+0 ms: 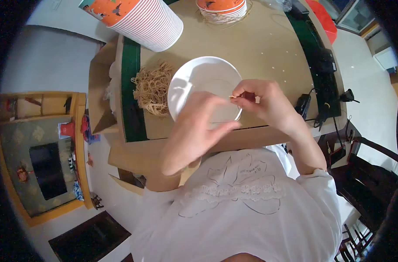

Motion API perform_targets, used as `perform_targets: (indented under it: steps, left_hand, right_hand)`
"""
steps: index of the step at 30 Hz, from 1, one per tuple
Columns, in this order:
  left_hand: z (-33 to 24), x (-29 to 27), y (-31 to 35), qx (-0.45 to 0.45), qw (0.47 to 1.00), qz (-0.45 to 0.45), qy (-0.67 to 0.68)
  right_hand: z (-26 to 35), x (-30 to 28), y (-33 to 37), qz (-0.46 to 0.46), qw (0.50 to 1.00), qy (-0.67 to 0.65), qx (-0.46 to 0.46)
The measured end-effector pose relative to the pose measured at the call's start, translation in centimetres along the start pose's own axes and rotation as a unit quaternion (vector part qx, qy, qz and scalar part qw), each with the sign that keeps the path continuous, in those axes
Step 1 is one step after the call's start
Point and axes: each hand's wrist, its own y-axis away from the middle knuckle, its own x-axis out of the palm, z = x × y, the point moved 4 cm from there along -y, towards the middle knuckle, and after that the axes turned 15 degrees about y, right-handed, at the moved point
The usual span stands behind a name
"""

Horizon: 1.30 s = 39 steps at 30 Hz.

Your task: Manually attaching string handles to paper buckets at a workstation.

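Note:
My right hand [262,100] is closed in a pinch over the right rim of a round white bowl [181,78]. A short bit of a thin tan string [232,96] sticks out from its fingertips. My left hand [194,126], slightly blurred, hovers over the bowl's near left side with thumb and fingers apart, and no object shows in it. To the left of the bowl lies a tangled heap of tan strings [154,89], close to its rim.
A tall stack of orange paper cups [142,26] leans at the back left. Another cup stack [222,9] stands farther back, strings round its base. Black adapters and cables [323,61] lie along the table's right edge. A cardboard box [103,83] adjoins the left edge.

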Motion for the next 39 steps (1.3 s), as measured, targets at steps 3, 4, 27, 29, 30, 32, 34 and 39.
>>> perform_targets:
  steps: [3,4,27,29,30,32,34,39]
  left_hand:
    - [2.4,2.3,0.6,-0.035,0.998,0.028,0.05]
    - [3.3,2.7,1.0,-0.084,0.993,0.04,0.077]
    - [4.1,0.9,0.1,-0.084,0.986,0.068,0.127]
    - [4.4,0.8,-0.1,-0.044,0.992,0.06,0.103]
    - [4.1,0.8,-0.2,-0.011,0.996,0.064,0.06]
    - [3.9,0.9,0.2,0.039,0.996,0.076,-0.032]
    - [3.5,0.9,-0.2,0.102,0.983,0.079,-0.129]
    - [2.4,1.3,-1.5,0.241,0.934,0.063,-0.256]
  right_hand:
    - [-0.4,0.4,-0.1,-0.028,0.999,-0.021,-0.01]
    - [-0.3,0.5,0.0,-0.023,1.0,-0.015,-0.009]
    - [-0.8,-0.2,-0.9,0.043,0.991,-0.085,0.095]
    - [-0.5,-0.7,-1.4,0.005,0.999,0.028,0.016]
    - [-0.7,-0.7,-1.7,0.003,0.999,0.032,0.011]
    - [-0.6,-0.6,-2.3,-0.005,0.988,0.143,-0.053]
    - [-0.8,-0.6,-3.0,0.02,0.991,0.118,-0.058]
    - [-1.8,-0.5,-3.7,0.097,0.995,-0.015,-0.031]
